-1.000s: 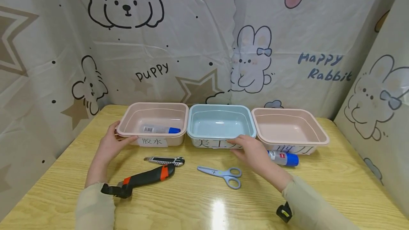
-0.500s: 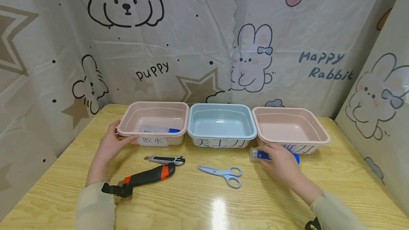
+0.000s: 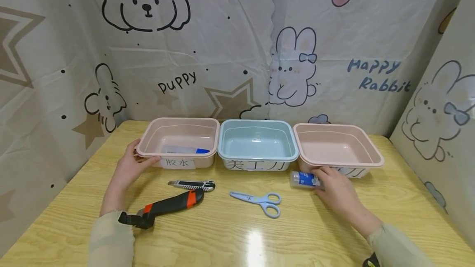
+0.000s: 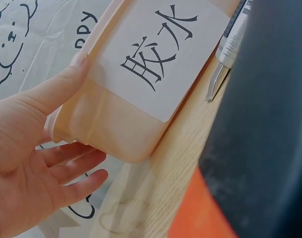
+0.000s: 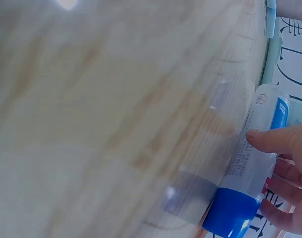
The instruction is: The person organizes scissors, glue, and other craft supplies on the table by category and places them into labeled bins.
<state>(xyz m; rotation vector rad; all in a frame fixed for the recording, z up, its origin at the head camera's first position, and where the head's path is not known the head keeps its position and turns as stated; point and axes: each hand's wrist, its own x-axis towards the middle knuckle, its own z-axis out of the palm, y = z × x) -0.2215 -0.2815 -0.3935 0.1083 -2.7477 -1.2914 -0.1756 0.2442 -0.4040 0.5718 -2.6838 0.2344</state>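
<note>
My left hand (image 3: 128, 168) holds the front left corner of the left pink bin (image 3: 187, 162). In the left wrist view the thumb lies along its rim, and some fingers hang loose below the corner. My right hand (image 3: 337, 190) grips a clear glue bottle (image 3: 306, 179) with a blue cap (image 5: 232, 210), lying before the right pink bin (image 3: 375, 165). The right wrist view has the thumb on the bottle's near side and fingers on its far side. A second glue bottle (image 3: 182, 150) lies inside the left bin.
A blue bin (image 3: 257, 158) stands between the pink ones, all with paper labels in front. On the table lie a white-and-black utility knife (image 3: 193, 185), blue scissors (image 3: 259, 200) and a black-and-orange cutter (image 3: 172, 205) near my left wrist. A printed curtain (image 3: 230, 52) hangs behind.
My right hand has moved right from the blue bin's front to the glue bottle and taken hold of it, then shifted towards its cap. My left hand has stayed on the bin.
</note>
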